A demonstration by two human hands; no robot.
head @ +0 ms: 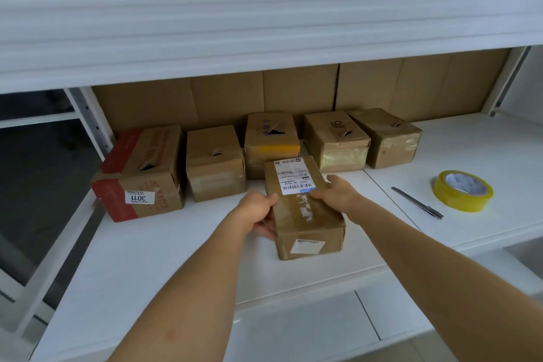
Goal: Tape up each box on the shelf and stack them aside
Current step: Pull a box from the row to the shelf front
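Note:
A small brown cardboard box (305, 214) with a white shipping label lies on the white shelf (176, 258), in front of a row of other boxes. My left hand (258, 214) grips its left side, thumb on top and fingers along the side. My right hand (338, 192) holds its right edge, fingers curled over the top by the label. Behind stand several boxes with slit tops: a red-printed one (141, 173), a plain one (214, 161), one with a yellow band (271, 141), one with taped front (335, 141) and a taped-over one (388, 137).
A roll of yellow tape (462, 189) lies flat on the shelf at the right, with a slim grey knife or pen (417, 202) just left of it. An upper shelf board (264, 32) hangs overhead, carrying larger cartons. Cardboard lines the back wall.

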